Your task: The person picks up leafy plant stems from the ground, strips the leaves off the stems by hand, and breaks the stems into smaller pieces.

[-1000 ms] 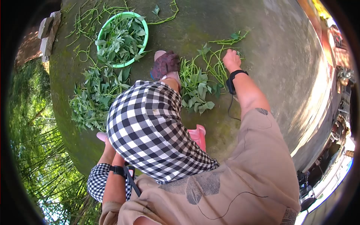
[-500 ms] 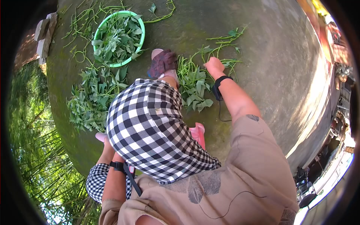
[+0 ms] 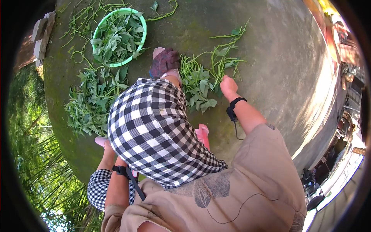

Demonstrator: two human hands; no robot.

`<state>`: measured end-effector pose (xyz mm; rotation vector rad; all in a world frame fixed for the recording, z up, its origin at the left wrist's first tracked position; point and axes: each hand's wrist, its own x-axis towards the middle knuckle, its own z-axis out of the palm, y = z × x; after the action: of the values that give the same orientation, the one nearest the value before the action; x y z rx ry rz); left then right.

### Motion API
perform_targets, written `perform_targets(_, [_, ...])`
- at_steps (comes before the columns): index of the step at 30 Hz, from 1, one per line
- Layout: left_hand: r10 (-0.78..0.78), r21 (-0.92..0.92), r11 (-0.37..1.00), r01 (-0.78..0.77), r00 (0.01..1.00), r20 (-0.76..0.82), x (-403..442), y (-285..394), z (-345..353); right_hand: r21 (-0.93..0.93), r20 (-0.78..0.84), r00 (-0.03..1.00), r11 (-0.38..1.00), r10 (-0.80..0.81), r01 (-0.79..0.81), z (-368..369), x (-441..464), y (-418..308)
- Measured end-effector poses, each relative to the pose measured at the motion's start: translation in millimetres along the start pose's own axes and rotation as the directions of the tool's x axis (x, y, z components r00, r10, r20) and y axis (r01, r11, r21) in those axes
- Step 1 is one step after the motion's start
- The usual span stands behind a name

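Note:
My right hand (image 3: 229, 86) is bare and closed, its fingertips at the lower end of some leafy green vines (image 3: 222, 63) that fan up and away from it. Just left of these is a bunch of leafy stems (image 3: 197, 79), leaves toward me. Against that bunch, over a foot in a pink slipper, is a dark purple glove (image 3: 165, 62); I cannot tell whether my left hand is in it. My left forearm (image 3: 118, 187), strapped at its far end, passes out of sight behind a checkered knee (image 3: 145, 123).
A green-rimmed basin (image 3: 145, 33) full of leaves stands at the upper left, with a leafy heap (image 3: 92, 102) below it. Bare stems (image 3: 79, 29) lie around the basin. A pink stool part (image 3: 202, 135) shows beside the leg. Bamboo (image 3: 46, 154) grows at left.
My right hand has moved toward me and slightly right. The vines by it have swung steeper and gathered closer to the bunch. The glove stays on the foot.

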<state>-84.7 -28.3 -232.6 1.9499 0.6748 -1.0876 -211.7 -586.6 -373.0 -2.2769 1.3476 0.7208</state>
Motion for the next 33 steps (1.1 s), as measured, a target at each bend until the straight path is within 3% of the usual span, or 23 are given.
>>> perform_targets(3, [-0.007, 0.011, 1.000, 0.007, 1.000, 0.006, -3, -1, 0, 0.101, -0.141, 0.990, 0.995, 0.011, 0.003, 1, 4, -24])
perform_targets(7, [-0.008, 0.012, 1.000, 0.008, 1.000, 0.020, -3, -4, 1, 0.217, -0.049, 0.991, 0.970, 0.125, -0.111, -9, 11, -59])
perform_targets(14, [-0.011, 0.019, 1.000, 0.011, 0.999, 0.032, -4, -5, 2, 0.098, -0.018, 0.989, 0.984, 0.149, -0.147, -11, 37, -75])
perform_targets(18, [0.006, 0.022, 1.000, -0.007, 0.999, 0.052, -2, -4, 6, 0.150, -0.036, 0.999, 0.989, 0.023, -0.017, -30, 25, -63])
perform_targets(19, [0.014, 0.017, 1.000, -0.015, 0.998, 0.057, 0, -1, 7, 0.175, -0.154, 0.986, 0.980, -0.070, 0.097, -32, 21, -54])
perform_targets(21, [0.033, 0.013, 0.999, -0.034, 0.997, 0.068, 4, 4, 10, 0.566, -0.003, 0.998, 0.823, -0.065, 0.055, -47, 14, -38])
perform_targets(23, [0.057, -0.017, 0.998, -0.055, 0.996, 0.071, 7, 9, 14, 0.849, 0.089, 0.990, 0.527, -0.110, -0.017, -65, 1, -25])
perform_targets(27, [0.194, -0.192, 0.964, -0.182, 0.980, 0.047, -11, 5, 26, 0.958, 0.165, 0.954, 0.272, -0.251, -0.094, -144, -60, -23])
perform_targets(28, [0.248, -0.037, 0.969, -0.245, 0.963, 0.107, -23, 17, 28, 0.941, 0.159, 0.955, 0.331, -0.250, -0.070, -147, -63, -13])
perform_targets(30, [0.137, -0.129, 0.984, -0.122, 0.984, 0.110, -62, 44, 32, 0.895, 0.140, 0.958, 0.446, -0.251, -0.014, -151, -67, 11])
perform_targets(31, [0.151, -0.167, 0.977, -0.134, 0.984, 0.095, -77, 53, 32, 0.901, 0.134, 0.959, 0.433, -0.250, -0.013, -160, -78, 14])
perform_targets(33, [0.215, -0.235, 0.953, -0.193, 0.974, 0.069, -90, 53, 25, 0.962, 0.097, 0.943, 0.272, -0.319, -0.007, -184, -106, 14])
